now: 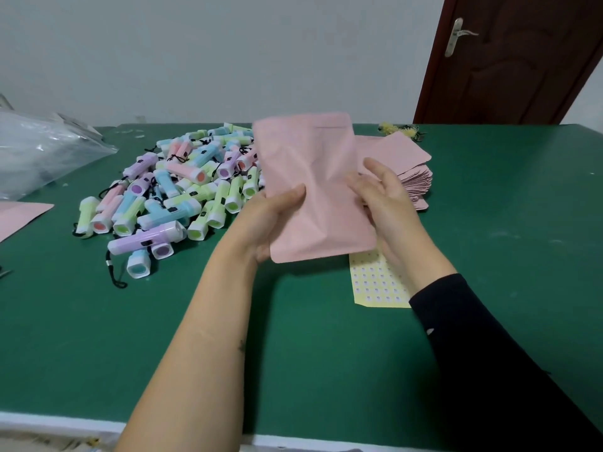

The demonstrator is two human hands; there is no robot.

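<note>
A pink paper pouch (313, 190) is held upright above the green table (163, 337), slightly creased in the middle. My left hand (270, 220) grips its lower left edge, thumb on the front. My right hand (381, 190) holds the right edge, thumb on the front and fingers behind. A heap of pastel flashlights (176, 190) with black cords lies to the left of the pouch. A stack of more pink pouches (404, 168) sits behind my right hand.
A yellow sticker sheet (375, 282) lies under my right wrist. A clear plastic bag (42, 151) is at the far left, with another pink pouch (19, 216) at the left edge. A brown door (515, 60) stands at the back right.
</note>
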